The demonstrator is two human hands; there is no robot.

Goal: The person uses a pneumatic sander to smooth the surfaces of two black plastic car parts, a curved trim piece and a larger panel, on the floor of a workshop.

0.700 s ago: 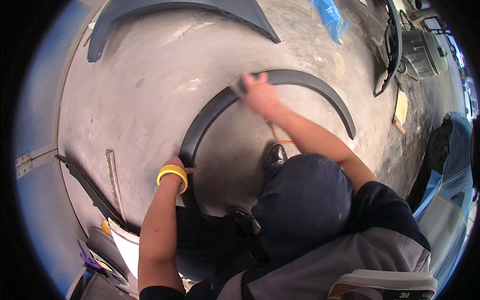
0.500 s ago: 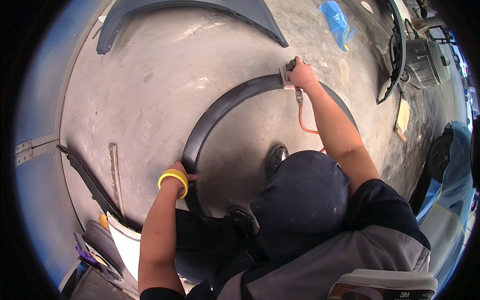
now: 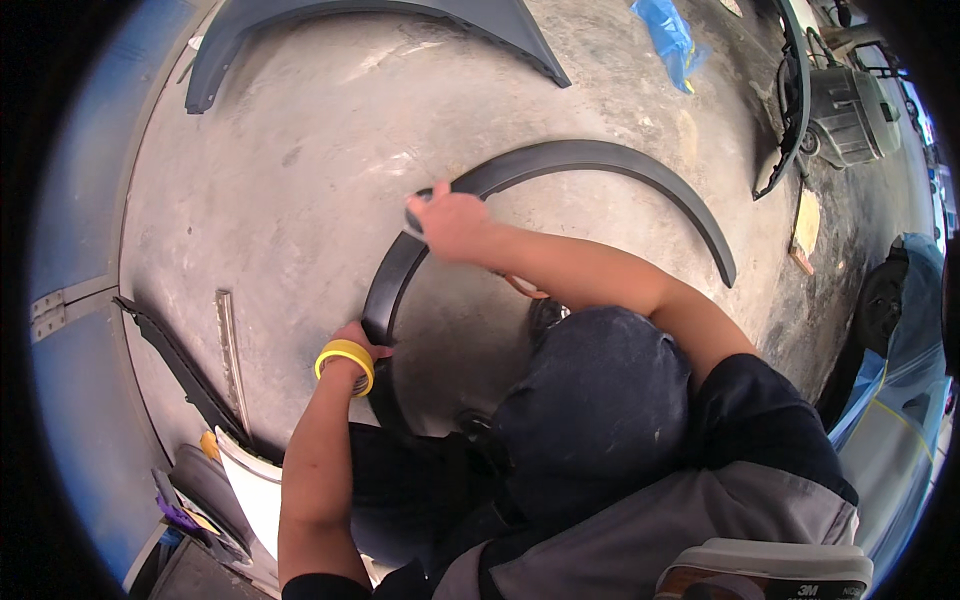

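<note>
A dark curved wheel arch trim (image 3: 590, 155) lies on the floor before me, bowed away from my knees. Near its left end my left hand (image 3: 358, 340) grips the strip, thumb on the inner side. A roll of yellow tape (image 3: 345, 362) hangs round that wrist like a bracelet. My right hand (image 3: 455, 222) is wrapped round an air sander (image 3: 418, 208), which sits on the upper left of the curve. Most of the sander is hidden under the hand. Its orange hose (image 3: 526, 288) shows just below my right forearm.
A large grey fender panel (image 3: 380, 8) lies at the far side. Blue plastic film (image 3: 665, 38) is on the floor at far right. A metal strip (image 3: 232, 360) and a narrow black trim piece (image 3: 185, 360) lie left. A dark wheeled case (image 3: 845, 115) stands right.
My right hand has swept the sander leftward along the trim, from the top of the arc to its upper left. My left hand keeps its hold in the same place.
</note>
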